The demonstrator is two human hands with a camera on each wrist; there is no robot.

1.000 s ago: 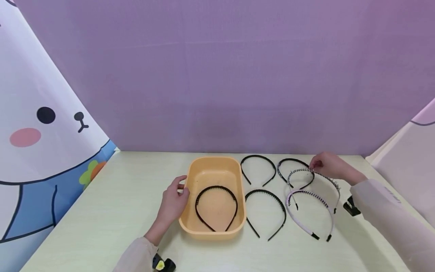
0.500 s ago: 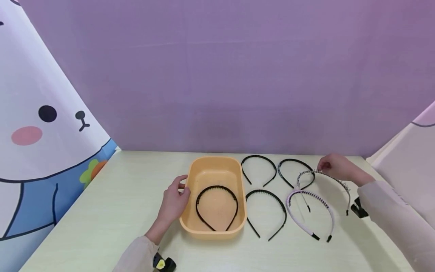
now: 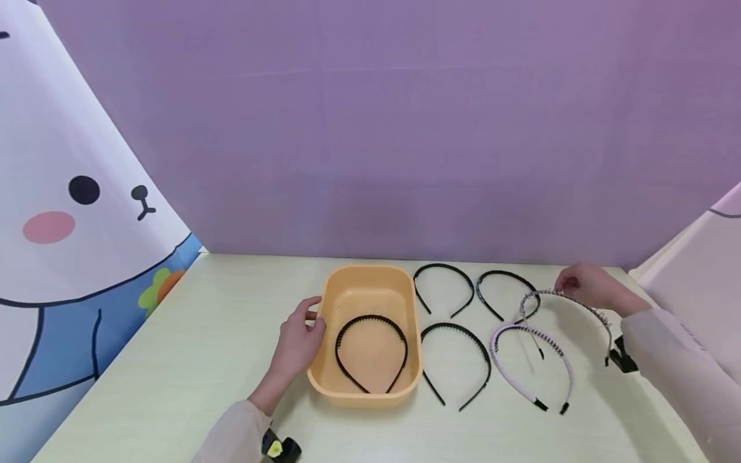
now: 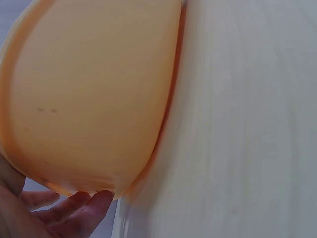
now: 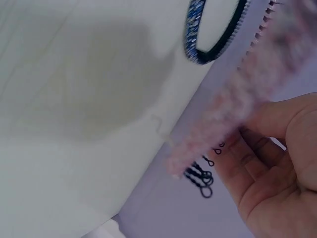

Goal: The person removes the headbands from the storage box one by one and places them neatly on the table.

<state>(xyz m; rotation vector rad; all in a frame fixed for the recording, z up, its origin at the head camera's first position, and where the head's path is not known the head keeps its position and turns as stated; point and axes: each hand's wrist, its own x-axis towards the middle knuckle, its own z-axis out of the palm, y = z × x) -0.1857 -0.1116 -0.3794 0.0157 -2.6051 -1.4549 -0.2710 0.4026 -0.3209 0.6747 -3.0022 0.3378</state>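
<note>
My left hand (image 3: 298,341) holds the left side of an orange plastic basin (image 3: 365,400), its fingertips against the outer wall in the left wrist view. Inside the basin lies a black toothed headband (image 3: 371,317). Over the right part of the table, my right hand (image 3: 592,287) pinches a pale pinkish headband (image 5: 223,114) near its top, with the two ends hanging down. Below and left of it a lilac headband (image 3: 511,381) lies on the table. A dark headband with blue glitter (image 5: 194,29) lies just behind that one.
Two more black headbands lie right of the basin, a back headband (image 3: 444,265) and a front headband (image 3: 451,325). A purple cloth (image 3: 370,141) stands behind the pale table (image 3: 156,360). Printed cloth panels flank the table left and right.
My right hand has moved to the right with the pinkish headband, away from the glitter and lilac headbands. The left hand stays on the basin.
</note>
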